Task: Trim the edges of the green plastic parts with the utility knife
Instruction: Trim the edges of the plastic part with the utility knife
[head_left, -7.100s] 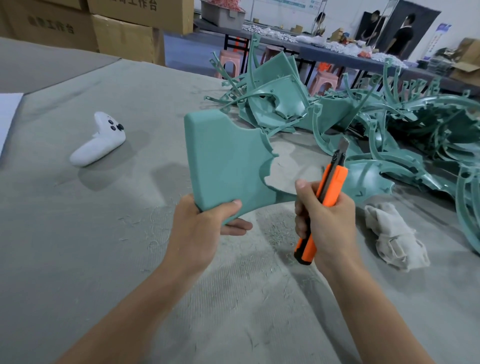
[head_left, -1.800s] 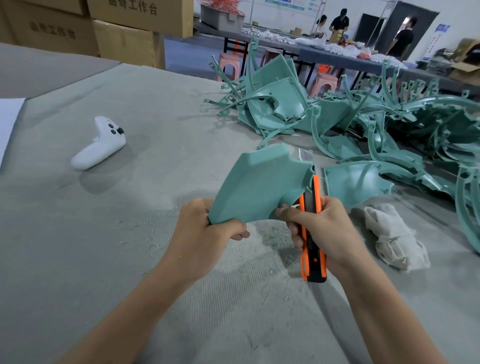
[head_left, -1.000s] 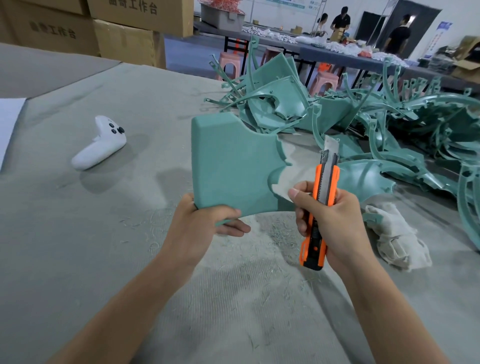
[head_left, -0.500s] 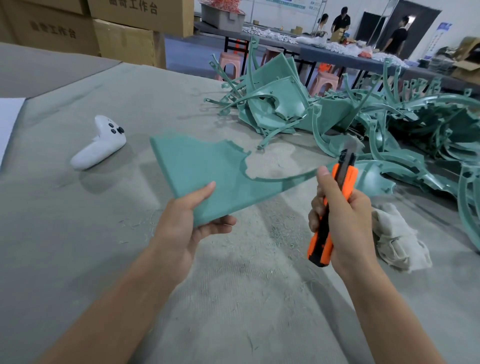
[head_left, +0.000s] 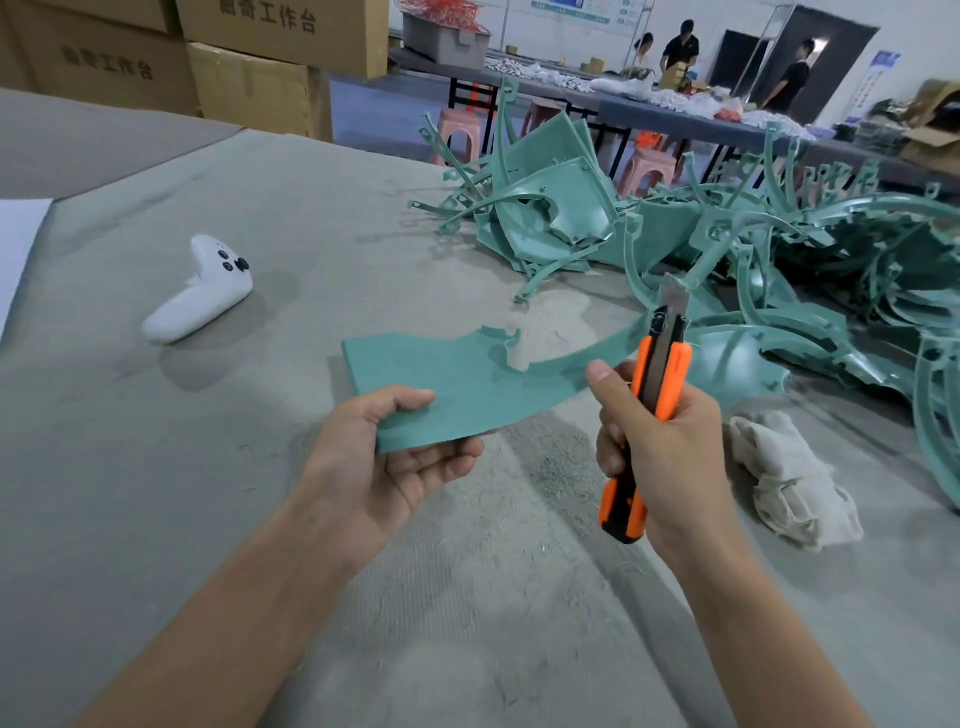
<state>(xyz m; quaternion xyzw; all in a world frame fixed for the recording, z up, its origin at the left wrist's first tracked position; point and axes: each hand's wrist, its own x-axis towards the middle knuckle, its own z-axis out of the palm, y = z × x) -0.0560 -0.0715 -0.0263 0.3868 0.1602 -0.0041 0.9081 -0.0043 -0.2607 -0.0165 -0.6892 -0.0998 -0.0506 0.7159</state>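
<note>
**Green textured plastic part (head_left: 467, 384) pinched flat, orange-and-black utility knife (head_left: 662, 374) held upright**

The part, flat with a curved cut-out, is held almost level above the grey felt-covered table (head_left: 156, 493). Its near corner is pinched by the left hand (head_left: 384, 457) — thumb laid on top, fingers curled underneath. Its thin curved arm is stretched towards the right hand (head_left: 665, 457), whose thumb tip is seen just beside that arm; whether they touch cannot be told. The knife is gripped in the right fist, with its steel blade (head_left: 675, 296) extended and pointed up and away.

A pile of green plastic parts (head_left: 753, 249) is heaped at the far right of the table. A crumpled off-white cloth (head_left: 789, 478) is seen near the right wrist — a white handheld controller (head_left: 200, 291) is lying well apart to the left. Fine shavings (head_left: 545, 467) are scattered on the felt below the hands.
</note>
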